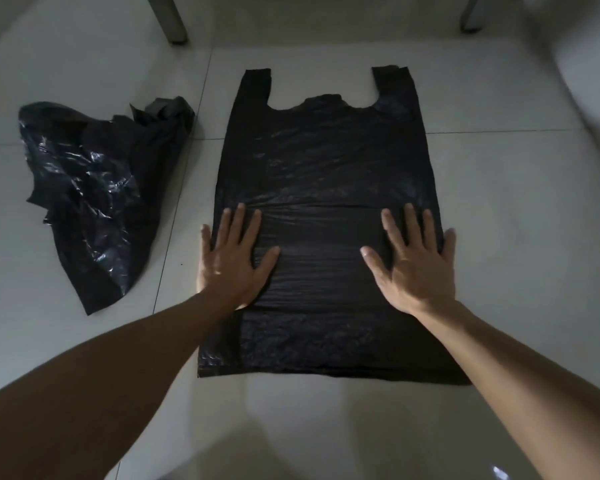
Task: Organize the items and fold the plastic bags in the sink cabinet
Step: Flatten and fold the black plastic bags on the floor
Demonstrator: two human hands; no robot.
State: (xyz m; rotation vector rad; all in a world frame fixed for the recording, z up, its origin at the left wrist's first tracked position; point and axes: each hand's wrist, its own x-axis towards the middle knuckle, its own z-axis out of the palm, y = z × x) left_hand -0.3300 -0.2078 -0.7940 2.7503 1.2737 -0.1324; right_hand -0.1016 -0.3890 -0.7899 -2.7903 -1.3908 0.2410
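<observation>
Black T-shirt bag (323, 188) flat on tiled floor (499, 209), handles toward 12 o'clock; left hand (234, 263) and right hand (414, 266) press it, fingers straight, gripping nothing; sweep outward evenly, expel air before folding; crumpled black bag (97, 195) waits at 9 o'clock.

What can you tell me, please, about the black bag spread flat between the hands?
The flat black bag is a thin, slightly glossy plastic carrier, spread flat on the pale tiled floor. Its two handle straps point away from the person, with a scalloped mouth edge between them. Faint wrinkles cross it. The left hand and right hand press on it, fingers spread, near its side edges.
</observation>
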